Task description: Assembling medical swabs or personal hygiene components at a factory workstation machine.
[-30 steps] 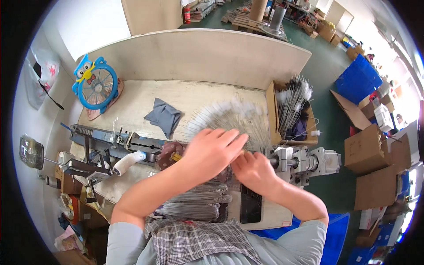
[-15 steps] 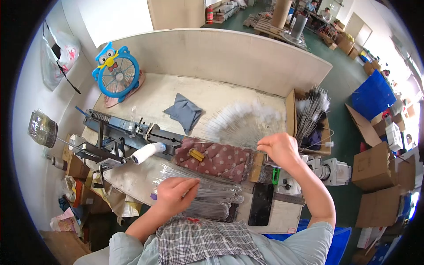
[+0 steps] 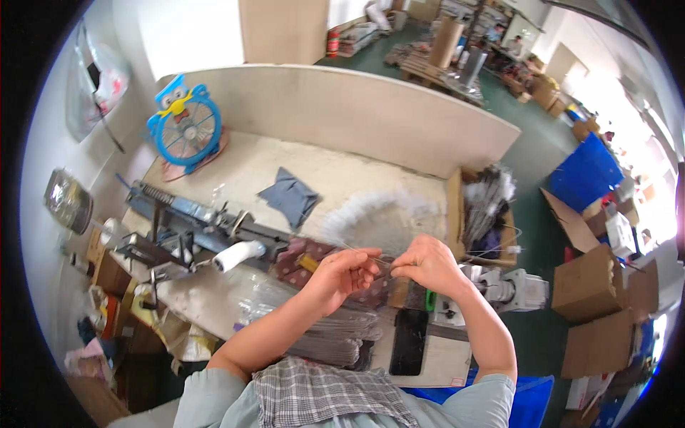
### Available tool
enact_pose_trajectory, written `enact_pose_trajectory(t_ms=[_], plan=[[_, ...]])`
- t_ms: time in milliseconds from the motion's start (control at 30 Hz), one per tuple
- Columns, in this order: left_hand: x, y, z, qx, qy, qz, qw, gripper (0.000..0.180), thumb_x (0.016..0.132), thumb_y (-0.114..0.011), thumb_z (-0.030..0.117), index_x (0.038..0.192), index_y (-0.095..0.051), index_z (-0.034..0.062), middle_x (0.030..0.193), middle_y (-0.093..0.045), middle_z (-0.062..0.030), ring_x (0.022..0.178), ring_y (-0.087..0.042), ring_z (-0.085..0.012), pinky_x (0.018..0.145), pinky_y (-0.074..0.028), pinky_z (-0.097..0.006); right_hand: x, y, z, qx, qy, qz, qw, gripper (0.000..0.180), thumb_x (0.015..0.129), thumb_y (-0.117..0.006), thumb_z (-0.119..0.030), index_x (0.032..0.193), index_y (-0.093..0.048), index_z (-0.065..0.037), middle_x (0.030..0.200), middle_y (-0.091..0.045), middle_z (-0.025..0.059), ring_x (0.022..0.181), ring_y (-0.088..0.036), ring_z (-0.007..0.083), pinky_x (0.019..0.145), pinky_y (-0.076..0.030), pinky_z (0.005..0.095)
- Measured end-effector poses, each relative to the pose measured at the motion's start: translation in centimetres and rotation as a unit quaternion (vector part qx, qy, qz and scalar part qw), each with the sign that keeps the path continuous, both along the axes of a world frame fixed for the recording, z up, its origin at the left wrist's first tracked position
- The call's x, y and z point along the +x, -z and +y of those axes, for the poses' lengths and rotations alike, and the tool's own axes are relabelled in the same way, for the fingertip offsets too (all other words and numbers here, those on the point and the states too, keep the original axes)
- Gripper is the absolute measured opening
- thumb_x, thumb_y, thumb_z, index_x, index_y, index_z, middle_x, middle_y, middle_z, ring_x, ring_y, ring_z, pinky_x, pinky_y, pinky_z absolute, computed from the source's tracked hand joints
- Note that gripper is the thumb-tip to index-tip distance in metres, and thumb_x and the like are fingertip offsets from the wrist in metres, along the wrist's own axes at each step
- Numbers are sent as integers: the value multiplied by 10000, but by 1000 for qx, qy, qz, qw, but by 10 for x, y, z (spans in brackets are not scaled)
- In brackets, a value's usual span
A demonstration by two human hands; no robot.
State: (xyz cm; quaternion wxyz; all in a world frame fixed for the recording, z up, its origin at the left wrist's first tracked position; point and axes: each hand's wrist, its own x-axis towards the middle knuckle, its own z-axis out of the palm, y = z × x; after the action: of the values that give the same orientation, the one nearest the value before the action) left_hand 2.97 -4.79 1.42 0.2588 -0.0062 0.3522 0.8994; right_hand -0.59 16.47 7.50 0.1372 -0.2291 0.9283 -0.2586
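Both hands, left hand (image 3: 342,274) and right hand (image 3: 426,265), are pinching a thin wire (image 3: 382,261) between closed fingers; the wire is barely showing over the table (image 3: 250,171).

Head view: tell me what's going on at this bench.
A person at a workbench holds both hands together over a long metal machine. The left hand and right hand pinch a thin wire between them, above a fan-shaped pile of white fluffy brushes. More brushes stand in a cardboard box to the right. A blue owl-shaped fan sits at the back left.
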Motion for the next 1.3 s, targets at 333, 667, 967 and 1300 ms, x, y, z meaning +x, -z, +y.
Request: enact_pose_trajectory(t_ms=[333,667,967,1300], plan=[[76,16,-102,-243,-173,-103,949,214,871,-580,140,1040,-642,25,805,-632,-40,720,-579,-112,680,-478,-240,-18,28,-103,-165,-131,122,970,136,774,-638,-211,787,-704,-94,745,-621,46,802,-556,255,748,-451,364],[69,15,-145,-243,-193,-64,948,208,891,-568,190,1001,-644,31,780,-629,-25,710,-573,-94,667,-470,-244,-17,27,-165,-75,-39,93,992,88,724,-656,-151,772,-705,-95,806,-648,70,872,-564,294,753,-476,407],[43,17,-125,-51,-202,-106,972,551,912,-455,494,868,-648,-20,672,-586,-53,608,-558,-177,583,-455,-313,-20,20,-182,-13,17,62,998,86,652,-695,-151,688,-662,-81,774,-647,101,793,-623,310,670,-482,414],[35,49,-112,-638,-68,78,763,442,729,-698,487,735,-704,46,652,-654,-86,602,-622,-189,593,-481,-321,-16,26,-175,-32,-15,117,993,98,666,-690,-169,707,-680,-81,752,-635,99,796,-597,308,679,-476,413]])
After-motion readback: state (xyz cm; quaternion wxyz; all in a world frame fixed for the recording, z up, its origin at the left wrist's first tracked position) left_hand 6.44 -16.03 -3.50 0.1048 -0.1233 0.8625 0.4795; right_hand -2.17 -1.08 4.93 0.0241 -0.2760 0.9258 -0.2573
